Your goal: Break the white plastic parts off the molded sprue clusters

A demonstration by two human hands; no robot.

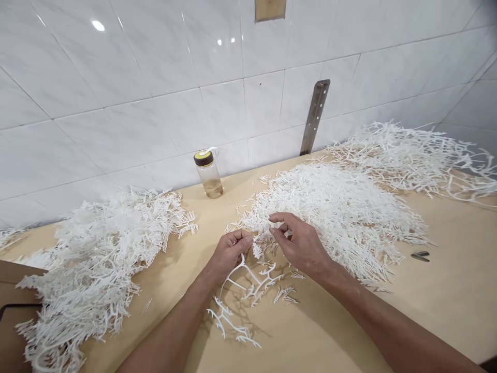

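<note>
My left hand (232, 251) pinches a white branched plastic sprig (243, 263) between thumb and fingers. Its thin forked arms hang below the hand, over the table, and spread to both sides. My right hand (298, 242) is just to the right, at the near edge of a large heap of small white plastic pieces (334, 202). Its thumb and index finger are apart, and I see nothing between them. A few loose white slivers (286, 295) lie on the tabletop below my right hand.
Another pile of white branched pieces (112, 248) covers the left side. Longer white stems (411, 155) are heaped at the back right. A lidded bottle (210, 178) stands near the tiled wall. A metal bracket (315, 116) leans there. A small dark metal tool (420, 256) lies right.
</note>
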